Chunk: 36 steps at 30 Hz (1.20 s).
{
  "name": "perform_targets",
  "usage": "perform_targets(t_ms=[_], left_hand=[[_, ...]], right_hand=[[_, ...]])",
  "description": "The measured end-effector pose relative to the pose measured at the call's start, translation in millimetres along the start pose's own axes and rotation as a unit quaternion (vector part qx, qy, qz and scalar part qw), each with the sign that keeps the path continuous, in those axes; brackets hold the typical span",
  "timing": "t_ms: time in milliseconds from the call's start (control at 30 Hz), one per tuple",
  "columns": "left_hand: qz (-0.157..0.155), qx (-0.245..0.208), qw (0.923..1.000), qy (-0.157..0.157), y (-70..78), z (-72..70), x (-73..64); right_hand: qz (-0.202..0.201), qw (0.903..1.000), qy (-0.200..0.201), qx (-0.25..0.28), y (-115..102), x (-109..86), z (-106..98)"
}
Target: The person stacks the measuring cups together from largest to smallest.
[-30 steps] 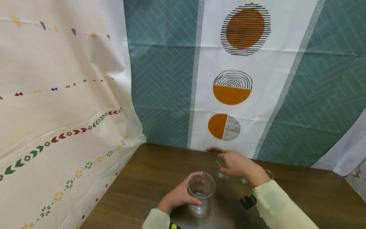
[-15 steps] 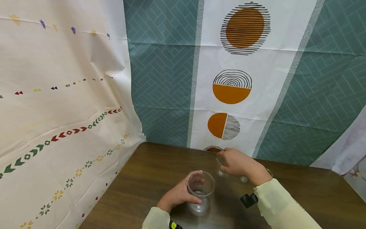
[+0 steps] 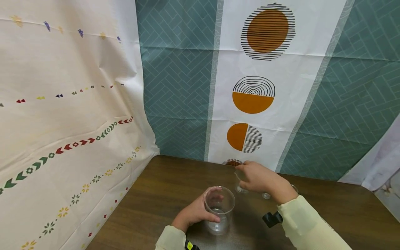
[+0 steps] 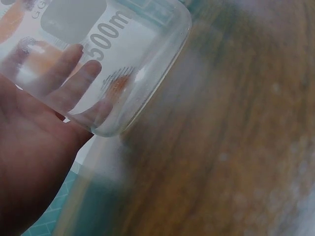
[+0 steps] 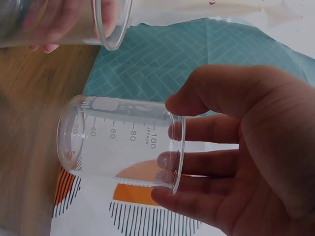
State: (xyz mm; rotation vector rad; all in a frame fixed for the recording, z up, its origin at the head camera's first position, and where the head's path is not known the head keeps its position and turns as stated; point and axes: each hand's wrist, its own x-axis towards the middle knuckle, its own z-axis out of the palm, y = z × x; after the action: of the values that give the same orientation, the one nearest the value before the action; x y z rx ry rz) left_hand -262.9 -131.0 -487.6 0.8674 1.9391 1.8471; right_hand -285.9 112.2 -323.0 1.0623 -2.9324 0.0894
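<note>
My left hand (image 3: 197,211) grips a large clear glass beaker (image 3: 218,224) from its left side, thumb in front and fingers behind. Grey print with "500m" shows on that beaker (image 4: 142,54) in the left wrist view. To its right and farther back, my right hand (image 3: 262,180) holds a smaller glass beaker (image 3: 240,182) by the rim. The right wrist view shows thumb and fingers around the rim of this small beaker (image 5: 113,132), whose scale reads up to 100. Nothing is visible inside it.
Behind my right wrist, partly hidden, stands other clear glassware (image 3: 266,195), with a round rim (image 3: 294,188) showing. The brown wooden table (image 3: 168,184) meets a patterned teal and white cloth (image 3: 178,104) at the back and a cream cloth (image 3: 78,156) on the left.
My right hand and the small beaker have shifted very slightly left. My left hand and the large beaker stay in place.
</note>
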Motion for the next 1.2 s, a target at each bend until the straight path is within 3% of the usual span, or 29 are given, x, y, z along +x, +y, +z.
perform_targets(t_ms=[700,1200], left_hand=[[0.009,-0.005,0.9998,-0.015,-2.4,-1.3,0.5],[-0.004,0.004,0.9999,-0.011,-1.3,-1.8,0.4]], right_hand=[[-0.021,0.9996,0.016,0.002,-8.9,-2.9,-7.1],[-0.035,0.9986,0.040,-0.001,-17.7,0.1,-16.0]])
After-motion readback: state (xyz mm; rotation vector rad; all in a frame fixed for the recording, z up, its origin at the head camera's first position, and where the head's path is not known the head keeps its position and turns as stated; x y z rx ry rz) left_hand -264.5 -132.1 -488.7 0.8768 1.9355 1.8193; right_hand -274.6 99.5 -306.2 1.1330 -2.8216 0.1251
